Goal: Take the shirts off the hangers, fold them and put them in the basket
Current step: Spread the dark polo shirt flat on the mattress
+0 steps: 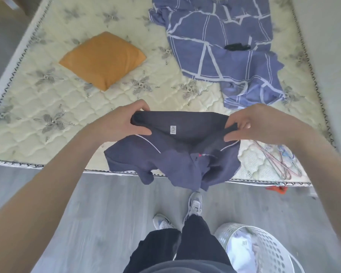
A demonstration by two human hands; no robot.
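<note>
A dark navy polo shirt (171,156) with thin white piping hangs in the air over the front edge of the mattress, its collar and white label facing me. My left hand (124,123) grips the left shoulder of the shirt. At the other shoulder my right hand (250,123) pinches the fabric. The shirt's body droops below, crumpled. A white perforated basket (268,247) stands on the floor at the lower right, with white folded clothing inside. Several thin wire hangers (280,162) lie on the mattress corner at the right.
The quilted cream mattress (47,107) carries an orange cushion (104,58) at the left and a blue sheet with white lines (220,46) at the back right, a small black item lying on it. My legs and shoes stand on grey wooden floor. A small red object (278,189) lies by the mattress edge.
</note>
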